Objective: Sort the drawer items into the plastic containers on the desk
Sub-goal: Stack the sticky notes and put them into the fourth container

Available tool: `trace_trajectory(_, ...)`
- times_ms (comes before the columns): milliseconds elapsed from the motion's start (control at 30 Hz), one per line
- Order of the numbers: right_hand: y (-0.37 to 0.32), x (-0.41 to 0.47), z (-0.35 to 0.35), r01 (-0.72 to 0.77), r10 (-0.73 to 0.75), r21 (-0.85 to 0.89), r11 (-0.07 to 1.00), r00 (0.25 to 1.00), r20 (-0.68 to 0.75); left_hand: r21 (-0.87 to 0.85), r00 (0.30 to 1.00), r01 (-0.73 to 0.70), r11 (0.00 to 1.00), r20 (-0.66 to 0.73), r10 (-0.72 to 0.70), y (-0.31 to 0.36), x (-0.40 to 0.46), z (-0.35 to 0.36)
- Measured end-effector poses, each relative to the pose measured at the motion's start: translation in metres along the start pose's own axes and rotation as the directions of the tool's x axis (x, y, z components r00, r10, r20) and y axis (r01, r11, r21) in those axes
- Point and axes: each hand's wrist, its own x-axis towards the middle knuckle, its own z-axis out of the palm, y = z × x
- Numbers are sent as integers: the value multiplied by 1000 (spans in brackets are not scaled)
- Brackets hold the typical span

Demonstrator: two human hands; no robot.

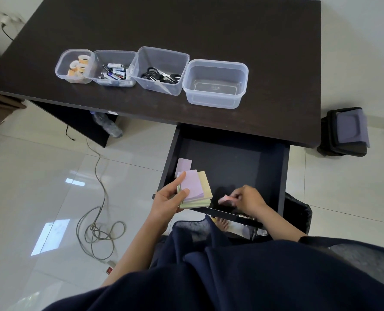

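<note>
You stand over a dark brown desk [209, 30] on a glossy pale tiled floor [41, 176], and its drawer [286, 167] is pulled open toward you below the desk's near edge. On the desk, four clear plastic containers sit in a row. The leftmost [60, 71] holds tape rolls [80, 63], the next [101, 56] holds batteries and markers [115, 71], the third [177, 58] holds black-handled scissors [158, 76], and the rightmost container [215, 83] has nothing in it.

Left of the drawer, a grey cable [99, 212] loops across the floor down to a power strip [110, 267]. Under the desk's left part lies a crumpled plastic bottle [108, 125]. Right of the desk a black bag [345, 132] rests on the floor.

At the drawer's near left corner, your left hand [164, 199] grips a stack of sticky-note pads [197, 190], purple on top with yellow and green beneath, thumb curled over the top and fingers under the edge. One more purple pad [185, 163] lies in the drawer just behind the stack. Inside the drawer's near edge, your right hand [249, 199] pinches a small pink item [225, 199] between curled fingers; it is blurred, so you cannot tell exactly what it is.

Your dark navy clothing [231, 277] covers the bottom of the view and hides the drawer's front below your right wrist
</note>
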Motion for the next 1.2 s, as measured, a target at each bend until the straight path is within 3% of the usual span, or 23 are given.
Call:
trace_trajectory(133, -11, -12, -9, 129, -70, 274, 953, 974, -214, 12, 1000, 4, 1000, 7, -4, -1, 1, 0)
trace_trajectory(367, -46, -37, -35, 322, -114, 600, 732, 927, -358, -6, 1000, -9, 1000, 26, 9, -1, 7, 3)
trace_trajectory(500, -68, -48, -43, 374, -163, 603, 704, 912, -376, 14, 999, -20, 1000, 50, 20, -1, 9, 5)
trace_trajectory(633, -85, -56, -41, 386, -242, 665, 639, 922, -302, 28, 995, -47, 998, 93, 44, 1, 6, 5)
trace_trajectory(867, -93, -52, -27, 323, -210, 642, 695, 946, -247, 2, 975, -120, 993, 187, 117, 5, 0, 1)
trace_trajectory(1200, -109, -48, -21, 342, -238, 523, 781, 937, -257, 35, 965, -175, 984, 204, 165, 10, 3, -14)
